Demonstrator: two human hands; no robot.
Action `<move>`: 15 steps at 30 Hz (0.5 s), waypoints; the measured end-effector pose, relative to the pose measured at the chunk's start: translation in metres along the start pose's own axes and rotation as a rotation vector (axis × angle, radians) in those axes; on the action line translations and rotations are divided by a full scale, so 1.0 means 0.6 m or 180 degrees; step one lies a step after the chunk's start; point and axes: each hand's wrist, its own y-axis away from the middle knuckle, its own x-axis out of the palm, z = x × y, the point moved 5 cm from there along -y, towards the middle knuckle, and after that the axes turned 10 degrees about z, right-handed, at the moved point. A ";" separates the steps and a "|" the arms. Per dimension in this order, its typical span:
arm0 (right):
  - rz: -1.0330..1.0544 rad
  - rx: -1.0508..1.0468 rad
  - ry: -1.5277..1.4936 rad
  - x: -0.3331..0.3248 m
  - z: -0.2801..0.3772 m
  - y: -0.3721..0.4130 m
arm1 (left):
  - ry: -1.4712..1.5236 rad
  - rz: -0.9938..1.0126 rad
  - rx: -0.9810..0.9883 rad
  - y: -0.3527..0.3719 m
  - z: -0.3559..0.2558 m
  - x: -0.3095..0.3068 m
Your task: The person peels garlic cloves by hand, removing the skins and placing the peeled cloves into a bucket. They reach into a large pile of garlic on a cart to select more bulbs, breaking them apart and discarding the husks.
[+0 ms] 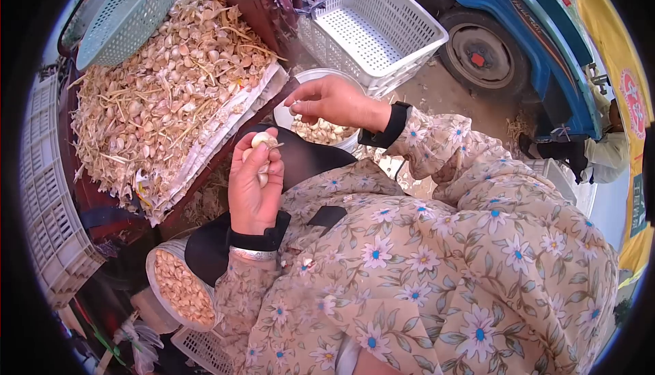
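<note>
My left hand is closed around several garlic cloves, held up above my lap. The top clove looks pale and smooth, with a bit of dry skin at its side. My right hand is over a white bucket that holds garlic cloves. Its thumb and forefinger are pinched together, with a small pale spot at the tips that I cannot make out. To the left of both hands lies a large heap of garlic cloves and dry husks on a white sack.
A teal basket rests on the heap. Beyond the bucket stands a white perforated crate, near a blue vehicle's wheel. A second bucket of cloves is at lower left. Stacked white crates line the left. Another person's leg shows at right.
</note>
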 end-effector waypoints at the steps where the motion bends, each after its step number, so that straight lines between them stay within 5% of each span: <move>1: -0.0042 -0.0024 -0.0006 -0.005 -0.008 0.002 | -0.0027 -0.0054 -0.0027 -0.007 0.006 0.002; 6: -0.0365 0.0210 0.0026 -0.034 -0.047 0.014 | -0.0010 -0.0130 -0.0168 -0.037 0.029 0.006; 9: -0.0850 -0.0408 0.1064 -0.053 -0.045 0.017 | -0.0091 -0.0135 -0.0129 -0.050 0.040 0.013; 13: -0.0464 -0.0597 0.0176 -0.023 -0.018 0.034 | -0.0438 -0.0350 -0.0130 -0.060 0.050 0.013; 15: -0.0467 -0.0752 0.0534 0.001 0.018 0.049 | -0.0556 -0.0409 -0.0058 -0.065 0.058 -0.001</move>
